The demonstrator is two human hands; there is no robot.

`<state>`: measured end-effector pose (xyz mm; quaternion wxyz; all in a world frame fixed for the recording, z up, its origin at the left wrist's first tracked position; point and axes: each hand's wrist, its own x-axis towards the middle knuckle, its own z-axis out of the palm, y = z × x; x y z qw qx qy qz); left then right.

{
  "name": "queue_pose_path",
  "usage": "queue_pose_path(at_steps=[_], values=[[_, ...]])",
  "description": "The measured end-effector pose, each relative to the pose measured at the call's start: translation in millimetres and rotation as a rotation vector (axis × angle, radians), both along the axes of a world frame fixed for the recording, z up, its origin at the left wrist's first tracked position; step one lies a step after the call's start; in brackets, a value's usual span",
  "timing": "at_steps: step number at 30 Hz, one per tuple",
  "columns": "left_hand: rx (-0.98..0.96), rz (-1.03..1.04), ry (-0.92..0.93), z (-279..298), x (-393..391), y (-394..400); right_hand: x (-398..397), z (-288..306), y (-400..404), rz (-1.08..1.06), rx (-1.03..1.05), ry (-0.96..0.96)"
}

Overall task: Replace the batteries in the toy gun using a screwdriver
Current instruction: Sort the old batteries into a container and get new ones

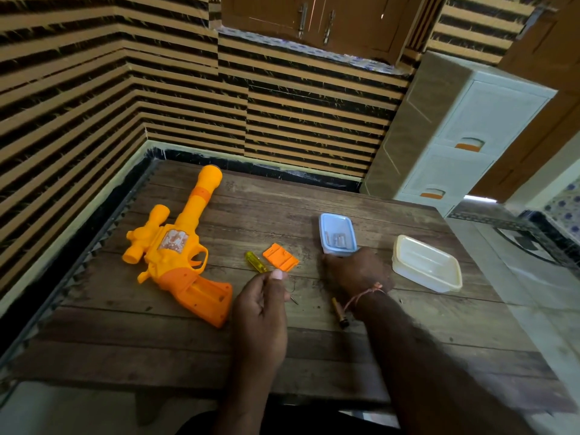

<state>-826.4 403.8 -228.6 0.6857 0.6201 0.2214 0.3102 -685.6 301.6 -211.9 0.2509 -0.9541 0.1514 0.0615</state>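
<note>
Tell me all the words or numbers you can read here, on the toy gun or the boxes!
None can be read.
Toy gun: only a blurry whitish patch on its side, no clear letters.
Batteries in the blue box: too small to read.
Yellow screwdriver: no markings readable.

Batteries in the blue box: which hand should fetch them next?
The right hand. It already rests at the near end of the blue box holding the batteries, while the left hand grips the screwdriver.
</note>
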Motion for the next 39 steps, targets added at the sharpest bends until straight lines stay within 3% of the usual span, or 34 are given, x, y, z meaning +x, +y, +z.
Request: queue_pose_path(at_steps=[9,11,14,16,20,25,32,39], values=[[0.007,-0.017,0.026,8,-3,-2,-11,12,-54,-0.080,0.328,-0.047],[0.004,-0.019,0.031,10,-4,-2,-17,17,-61,-0.115,0.642,-0.041],[-0.014,0.001,0.038,10,-4,0,-28,34,-66,-0.326,1.227,0.159],[-0.020,0.008,0.027,9,-4,1,-33,42,-68,-0.393,1.271,0.241],[-0.004,0.012,0.009,8,-4,0,-38,46,-68,-0.298,1.061,0.196],[0.006,0.003,-0.007,12,-5,-2,-43,24,-61,0.230,0.166,-0.018],[0.018,0.007,-0.007,13,-7,-1,-61,6,-42,0.466,-0.153,-0.029],[0.025,0.026,-0.002,11,-6,3,-79,0,-33,0.723,-0.434,-0.319]])
